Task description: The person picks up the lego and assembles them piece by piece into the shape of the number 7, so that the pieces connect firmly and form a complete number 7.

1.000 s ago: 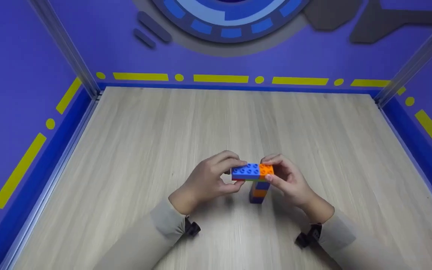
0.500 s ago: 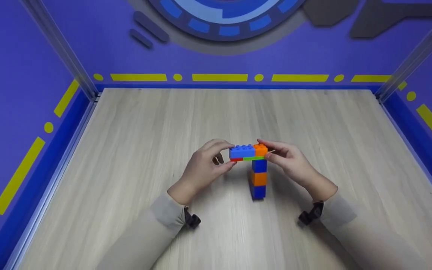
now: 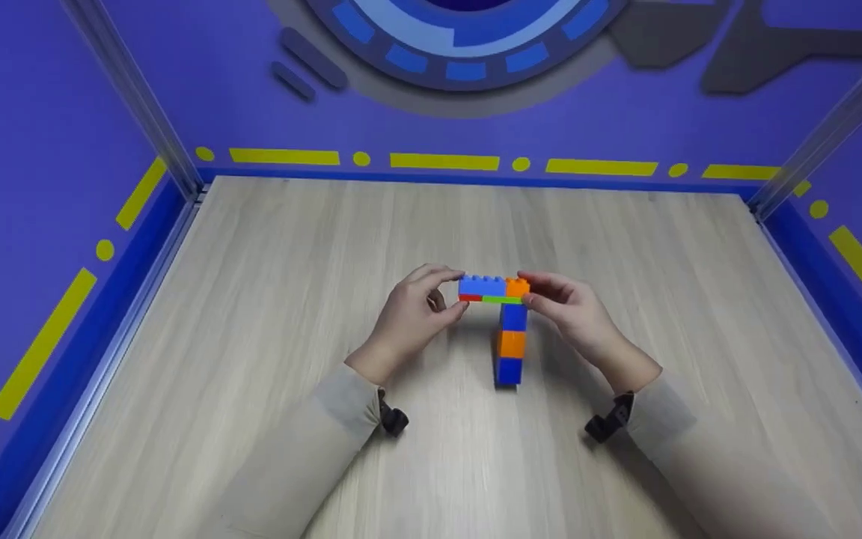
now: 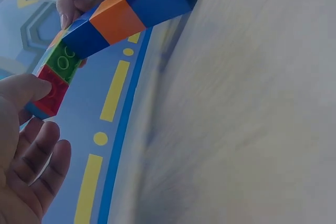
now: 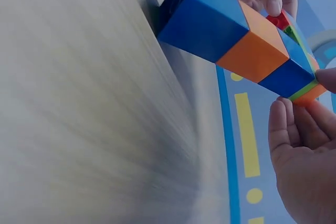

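Both hands hold one joined build of toy building bricks. Its top bar has a light blue brick (image 3: pixel 482 287) beside an orange brick (image 3: pixel 517 287), over a thin red plate (image 4: pixel 51 90) and a green plate (image 3: pixel 497 299). Beneath the bar's right end runs a column of a blue brick (image 3: pixel 513 317), an orange brick (image 3: pixel 512 344) and another blue brick (image 3: pixel 509 371). My left hand (image 3: pixel 412 314) pinches the bar's left end, thumb against the red plate. At the right end, my right hand (image 3: pixel 581 318) pinches the orange corner. The column's hollow underside shows in the right wrist view.
A wood-grain table (image 3: pixel 311 247) lies under the hands. Blue panels with yellow markings (image 3: pixel 444 161) close it in at the back and both sides, with metal posts (image 3: pixel 139 105) at the corners. A small black wrist camera (image 3: pixel 393 421) sits at each cuff.
Both hands have moved the build away from the body and tipped it, so the column's front face now shows below the bar. The grip at both ends stays.
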{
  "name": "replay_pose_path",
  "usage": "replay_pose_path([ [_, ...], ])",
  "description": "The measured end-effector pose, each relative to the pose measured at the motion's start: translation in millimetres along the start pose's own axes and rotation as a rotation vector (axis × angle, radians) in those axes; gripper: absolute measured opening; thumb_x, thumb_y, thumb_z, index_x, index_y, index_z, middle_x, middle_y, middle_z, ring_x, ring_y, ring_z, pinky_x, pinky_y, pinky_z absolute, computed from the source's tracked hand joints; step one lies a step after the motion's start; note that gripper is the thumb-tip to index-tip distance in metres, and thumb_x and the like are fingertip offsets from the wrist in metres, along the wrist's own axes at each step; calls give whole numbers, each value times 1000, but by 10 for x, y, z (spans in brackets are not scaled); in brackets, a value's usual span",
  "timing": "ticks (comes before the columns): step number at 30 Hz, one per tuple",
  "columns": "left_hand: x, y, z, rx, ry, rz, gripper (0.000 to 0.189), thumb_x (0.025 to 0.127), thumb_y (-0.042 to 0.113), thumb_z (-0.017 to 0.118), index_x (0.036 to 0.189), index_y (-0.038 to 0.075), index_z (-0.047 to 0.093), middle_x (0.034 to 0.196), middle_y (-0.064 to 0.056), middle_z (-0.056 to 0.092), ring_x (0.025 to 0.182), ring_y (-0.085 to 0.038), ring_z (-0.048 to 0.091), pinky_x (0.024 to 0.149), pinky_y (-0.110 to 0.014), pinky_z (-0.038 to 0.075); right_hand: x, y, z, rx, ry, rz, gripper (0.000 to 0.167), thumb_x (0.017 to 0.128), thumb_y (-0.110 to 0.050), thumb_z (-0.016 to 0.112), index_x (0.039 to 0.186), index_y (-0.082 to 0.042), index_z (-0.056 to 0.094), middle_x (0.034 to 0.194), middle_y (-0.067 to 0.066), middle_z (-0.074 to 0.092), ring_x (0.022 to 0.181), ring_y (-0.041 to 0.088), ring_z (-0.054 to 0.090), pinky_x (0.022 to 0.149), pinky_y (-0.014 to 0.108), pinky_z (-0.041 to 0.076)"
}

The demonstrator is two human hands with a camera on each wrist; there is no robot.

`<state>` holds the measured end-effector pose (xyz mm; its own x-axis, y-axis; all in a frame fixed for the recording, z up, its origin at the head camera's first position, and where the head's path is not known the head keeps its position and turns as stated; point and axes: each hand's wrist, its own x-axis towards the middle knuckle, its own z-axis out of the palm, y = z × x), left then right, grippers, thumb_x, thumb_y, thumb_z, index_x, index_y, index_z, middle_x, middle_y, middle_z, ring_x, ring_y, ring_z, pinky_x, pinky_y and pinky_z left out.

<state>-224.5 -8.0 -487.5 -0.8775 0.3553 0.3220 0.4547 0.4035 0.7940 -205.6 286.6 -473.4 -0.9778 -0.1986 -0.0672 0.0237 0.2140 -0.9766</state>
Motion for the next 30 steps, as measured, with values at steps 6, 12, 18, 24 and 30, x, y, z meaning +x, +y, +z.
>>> replay_pose_path([
  [6, 116, -60, 59, -35, 21, -53, 40, 103, 18, 84, 142, 10, 77, 146, -6, 73, 88, -13, 69, 77, -21, 59, 93, 55, -33, 39, 98, 38, 53, 112, -26, 75, 155, 1, 60, 153, 15, 65, 125, 13, 70, 107, 17, 59],
  [12, 232, -101, 123, -28, 38, -108, 40, 108, 23, 80, 146, 12, 76, 149, -6, 74, 91, -14, 70, 75, -20, 58, 173, 52, -82, 8, 96, 103, 52, 113, -25, 72, 159, -3, 61, 158, 17, 64, 130, 15, 68, 107, 14, 57],
  [18, 346, -156, 143, 8, 78, -145, 39, 108, 27, 80, 145, 15, 77, 143, -3, 77, 90, -14, 68, 75, -22, 57, 281, 32, -77, -74, 60, 129, 58, 111, -17, 71, 166, -10, 56, 161, 14, 62, 138, 26, 61, 104, 13, 56],
  [24, 416, -250, 132, -31, 107, -223, 35, 107, 25, 81, 141, 18, 80, 138, -2, 80, 82, -10, 67, 73, -21, 55, 423, 20, -35, -113, 26, 149, 60, 110, -16, 71, 168, -14, 55, 163, 9, 61, 143, 29, 60, 114, 25, 56],
  [30, 439, -343, 137, -46, 110, -277, 28, 108, 20, 78, 135, 13, 83, 134, -3, 84, 92, -14, 73, 84, -28, 62, 531, 72, 35, -98, 18, 159, 56, 110, -17, 71, 164, -10, 58, 164, 11, 61, 146, 31, 61, 130, 48, 48],
])
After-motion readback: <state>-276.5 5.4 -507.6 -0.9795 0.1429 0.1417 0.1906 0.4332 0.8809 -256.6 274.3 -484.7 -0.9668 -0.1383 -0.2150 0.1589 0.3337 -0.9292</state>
